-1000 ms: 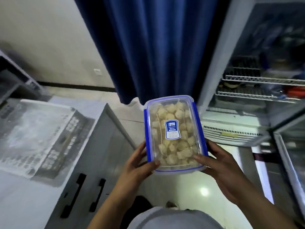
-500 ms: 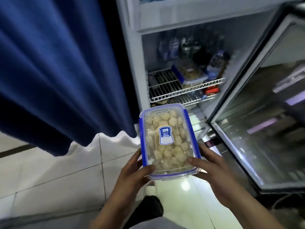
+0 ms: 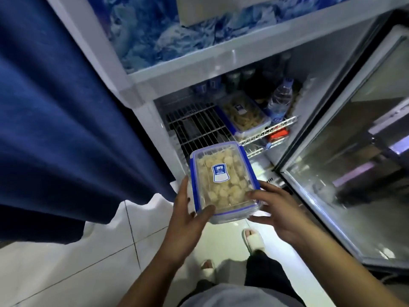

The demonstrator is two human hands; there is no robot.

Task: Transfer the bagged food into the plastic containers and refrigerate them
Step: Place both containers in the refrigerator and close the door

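Note:
I hold a clear plastic container (image 3: 223, 180) with blue clips and a lid label, filled with pale round food pieces. My left hand (image 3: 188, 213) grips its near left corner, thumb on the lid. My right hand (image 3: 276, 209) grips its near right corner. The container hangs in front of the open fridge (image 3: 141, 89), just below and before the wire shelf (image 3: 199, 127). A second, similar container (image 3: 243, 116) with yellowish food sits on that shelf at the right.
The glass fridge door (image 3: 354, 151) stands open on the right. A water bottle (image 3: 280, 100) and dark cans stand at the shelf's back. A blue curtain (image 3: 55, 118) hangs at the left. White floor tiles and my slippered feet (image 3: 253, 239) lie below.
I have stepped closer to the fridge and the view has turned towards it. The container has moved forward and up, near the wire shelf. Both hands keep their grip.

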